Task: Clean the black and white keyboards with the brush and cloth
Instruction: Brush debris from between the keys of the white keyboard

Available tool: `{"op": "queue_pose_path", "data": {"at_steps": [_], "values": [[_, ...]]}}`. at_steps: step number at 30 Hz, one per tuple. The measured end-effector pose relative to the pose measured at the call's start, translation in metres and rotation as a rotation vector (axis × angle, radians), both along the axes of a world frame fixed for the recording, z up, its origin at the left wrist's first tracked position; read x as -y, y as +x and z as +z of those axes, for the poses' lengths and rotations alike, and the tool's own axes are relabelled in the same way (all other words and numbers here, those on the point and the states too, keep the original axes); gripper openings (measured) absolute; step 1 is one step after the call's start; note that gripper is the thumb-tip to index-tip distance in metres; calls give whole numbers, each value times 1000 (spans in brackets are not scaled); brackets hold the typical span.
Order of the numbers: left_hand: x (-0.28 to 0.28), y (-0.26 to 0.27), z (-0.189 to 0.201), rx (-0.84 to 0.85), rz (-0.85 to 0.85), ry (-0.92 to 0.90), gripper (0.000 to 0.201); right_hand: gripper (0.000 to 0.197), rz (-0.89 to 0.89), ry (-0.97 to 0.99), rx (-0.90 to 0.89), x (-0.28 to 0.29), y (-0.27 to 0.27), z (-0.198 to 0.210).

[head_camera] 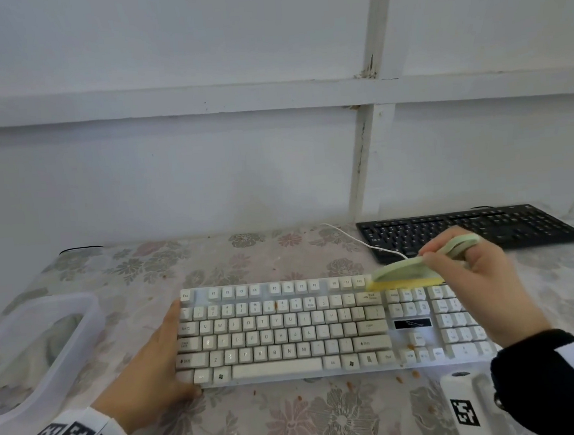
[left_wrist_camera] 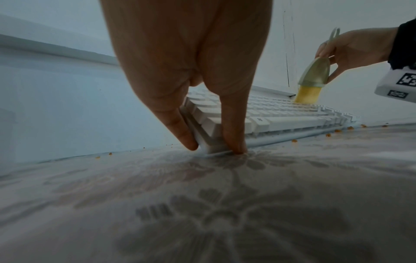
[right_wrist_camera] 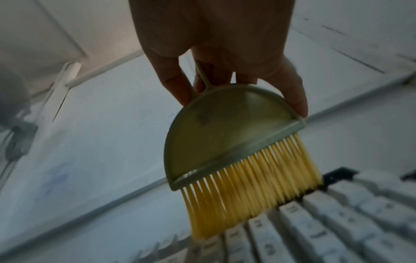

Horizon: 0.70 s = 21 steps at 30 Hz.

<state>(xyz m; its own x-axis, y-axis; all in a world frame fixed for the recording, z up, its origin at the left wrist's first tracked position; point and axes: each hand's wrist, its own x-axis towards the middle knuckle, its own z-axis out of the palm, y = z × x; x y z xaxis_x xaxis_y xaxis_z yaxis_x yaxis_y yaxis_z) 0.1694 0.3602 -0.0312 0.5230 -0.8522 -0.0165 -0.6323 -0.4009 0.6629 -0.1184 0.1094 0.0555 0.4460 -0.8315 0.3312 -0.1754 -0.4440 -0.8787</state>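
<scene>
In the head view, a white keyboard (head_camera: 321,328) lies across the lower middle of the frame on a floral tablecloth (head_camera: 277,420), with a black keyboard (head_camera: 468,230) set well apart at the upper right of the table against the wall. The left hand (head_camera: 153,368) rests with fairly straight fingers along the white keyboard's left end, thumb at its near corner. The right hand (head_camera: 483,284) pinches the pale green brush (head_camera: 406,271) by its looped handle, yellow bristles down on the top key row right of centre. A translucent plastic container (head_camera: 38,353) with something grey inside sits at the left edge, and orange crumbs (head_camera: 415,374) dot the cloth just below the keyboard's near edge. In the left wrist view, two fingers (left_wrist_camera: 180,124) straddle the keyboard's corner, tips on the tablecloth, while the brush (left_wrist_camera: 313,76) stands upright on the keys at the upper right, held by the other hand (left_wrist_camera: 353,48). In the right wrist view, fingertips (right_wrist_camera: 294,96) grip the brush's half-round back (right_wrist_camera: 225,131) from above, and the bristles (right_wrist_camera: 247,186) touch the far key row at the lower centre.
</scene>
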Motion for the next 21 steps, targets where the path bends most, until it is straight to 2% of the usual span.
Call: {"op": "queue_pose_path", "data": {"at_steps": [5,9,11,16,21], "values": [[2,-3,3,4,-13,-41,113,15,-111,-98,-79,10,-19,3],[2,-6,7,24,-20,-60,107,15,-60,-63,-23,11,-19,4],[3,-7,8,27,-19,-54,109,16,-54,-51,-57,13,-21,-1],[2,-5,6,21,-23,-30,113,19,-186,-109,-81,26,-37,0],[1,1,0,35,-5,27,121,19,-100,-38,14,33,-43,-1]]}}
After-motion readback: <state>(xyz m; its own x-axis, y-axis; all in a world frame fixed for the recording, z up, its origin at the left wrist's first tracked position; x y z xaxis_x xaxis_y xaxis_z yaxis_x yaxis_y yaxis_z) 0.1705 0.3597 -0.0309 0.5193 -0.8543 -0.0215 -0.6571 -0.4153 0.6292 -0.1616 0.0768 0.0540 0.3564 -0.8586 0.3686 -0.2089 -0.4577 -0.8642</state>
